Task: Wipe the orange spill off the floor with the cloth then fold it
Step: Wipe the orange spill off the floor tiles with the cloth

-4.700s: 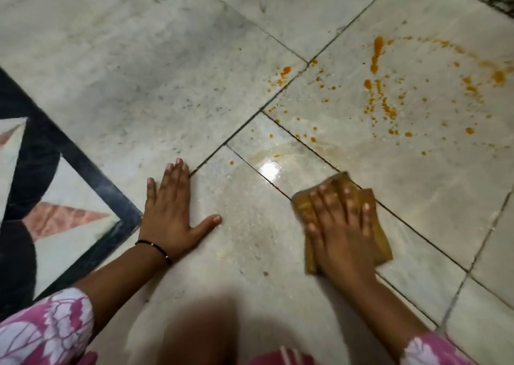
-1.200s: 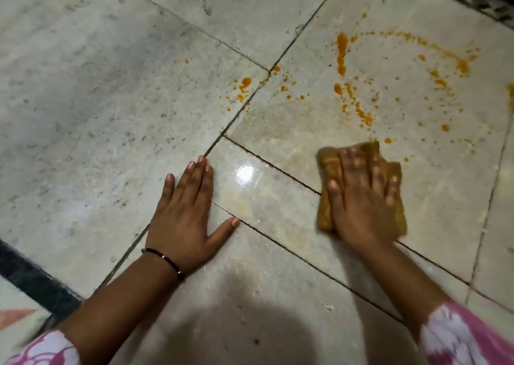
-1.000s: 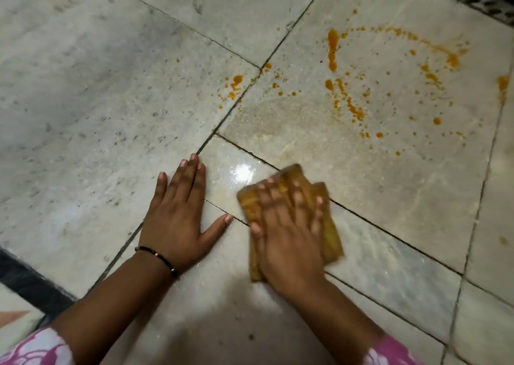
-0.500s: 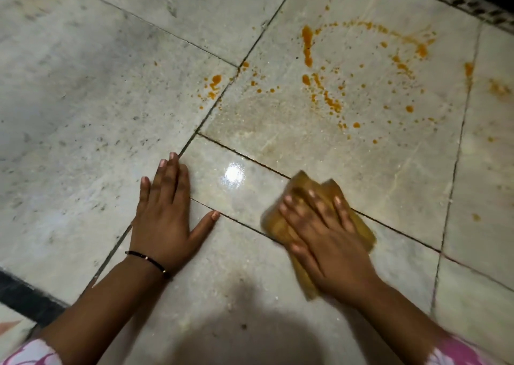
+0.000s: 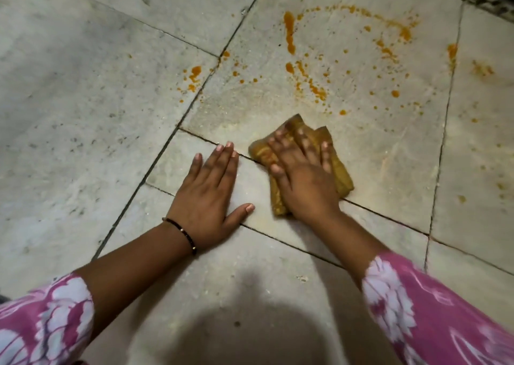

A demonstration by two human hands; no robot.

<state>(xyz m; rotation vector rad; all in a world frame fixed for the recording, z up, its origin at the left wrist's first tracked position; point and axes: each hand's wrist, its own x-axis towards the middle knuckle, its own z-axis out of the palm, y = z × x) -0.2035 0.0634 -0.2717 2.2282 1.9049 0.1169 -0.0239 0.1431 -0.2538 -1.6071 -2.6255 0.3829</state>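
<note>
On the pale stone floor (image 5: pixel 83 92), the right hand (image 5: pixel 303 175) lies flat on the bunched orange-stained cloth (image 5: pixel 340 172), fingers spread and pressing down rather than curled round it; the left hand (image 5: pixel 211 192) is planted palm-down just beside it, fingers straight, holding nothing, apparently bracing the person's weight; a thin dark bracelet (image 5: pixel 183 232) circles that wrist, and pink flowered sleeves (image 5: pixel 47 317) show at both forearms. Beyond the cloth, on the far tile, the orange spill (image 5: pixel 308 78) is largely unwiped: a thick streak, a curved trail of drops and scattered specks, with more flecks across the grout line to the left and faint smears far right; the floor near the hands looks damp and mostly clean. Judging from this, wiping is under way and folding is far off; the stroke would do best pushed forward with firm even pressure, gathering drops inward instead of smearing them, and turning the cloth to a cleaner face once it is saturated.
</note>
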